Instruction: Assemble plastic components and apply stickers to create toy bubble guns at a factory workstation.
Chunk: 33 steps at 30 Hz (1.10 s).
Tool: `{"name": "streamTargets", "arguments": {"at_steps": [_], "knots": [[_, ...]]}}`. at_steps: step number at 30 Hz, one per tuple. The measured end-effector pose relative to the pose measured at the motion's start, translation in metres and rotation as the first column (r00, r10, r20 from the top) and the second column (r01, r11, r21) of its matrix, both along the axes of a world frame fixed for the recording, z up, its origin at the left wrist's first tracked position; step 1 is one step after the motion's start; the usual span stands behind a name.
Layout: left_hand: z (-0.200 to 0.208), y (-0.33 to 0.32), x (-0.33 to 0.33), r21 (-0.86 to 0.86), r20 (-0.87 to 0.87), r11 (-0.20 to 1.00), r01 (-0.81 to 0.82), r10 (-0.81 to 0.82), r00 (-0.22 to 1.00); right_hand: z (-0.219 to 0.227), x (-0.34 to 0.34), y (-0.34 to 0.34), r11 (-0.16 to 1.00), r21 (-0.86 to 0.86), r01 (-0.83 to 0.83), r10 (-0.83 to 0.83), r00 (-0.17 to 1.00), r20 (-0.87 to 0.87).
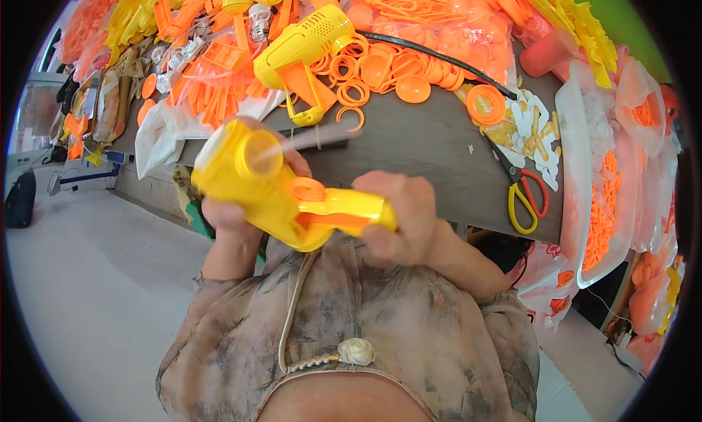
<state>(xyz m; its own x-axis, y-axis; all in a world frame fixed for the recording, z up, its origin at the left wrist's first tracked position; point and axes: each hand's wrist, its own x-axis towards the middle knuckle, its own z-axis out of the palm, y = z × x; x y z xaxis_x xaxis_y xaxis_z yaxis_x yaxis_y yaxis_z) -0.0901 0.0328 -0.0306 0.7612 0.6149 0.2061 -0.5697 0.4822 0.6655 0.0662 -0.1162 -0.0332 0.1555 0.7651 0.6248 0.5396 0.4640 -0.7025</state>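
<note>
In front of my chest I hold a yellow plastic hair dryer (256, 184) with orange parts, tilted and slightly blurred by motion. My left hand (227, 214) is wrapped round its wide body, with the fingers behind it partly hidden. My right hand (411, 216) grips the end of its handle, thumb in front. An orange round piece (308, 189) sits where body and handle meet. A blurred translucent strip (322, 137) shows beside the body's round opening; what it is I cannot tell. Beyond my hands, a second yellow hair dryer (311, 45) lies on the dark table (439, 166).
Orange rings and caps (365, 71) pile up at the table's far side, with a black cord (439, 55) across them. Scissors (523, 191) with red and yellow handles lie at right, near small white pieces (532, 133). A clear bin (585, 261) of orange parts stands farther right.
</note>
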Motion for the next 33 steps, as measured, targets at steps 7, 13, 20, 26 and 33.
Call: {"name": "streamTargets", "arguments": {"at_steps": [7, 13, 20, 26, 33], "knots": [[0.002, -0.004, 0.005, -0.048, -0.149, 0.997, -0.061, 0.053, 0.987, -0.005, 0.006, 0.005, 0.996, -0.077, -0.051, 0.034, 0.978, -0.207], [0.010, -0.001, -0.001, 0.094, -0.335, 0.988, -0.122, 0.146, 0.931, 0.001, 0.013, 0.009, 0.937, -0.314, -0.152, 0.051, 0.950, -0.307], [0.007, 0.014, -0.001, 0.115, -0.304, 0.954, -0.278, 0.300, 0.904, -0.006, 0.060, 0.023, 0.866, -0.426, 0.262, -0.236, 0.965, 0.115], [0.010, 0.006, 0.013, 0.146, -0.272, 0.949, -0.280, 0.311, 0.911, -0.037, 0.070, 0.050, 0.685, -0.178, 0.706, -0.474, 0.618, 0.628], [0.031, -0.002, 0.014, 0.250, -0.255, 0.944, -0.214, 0.277, 0.926, -0.043, 0.070, 0.054, 0.632, -0.221, 0.743, -0.512, 0.614, 0.601]]}}
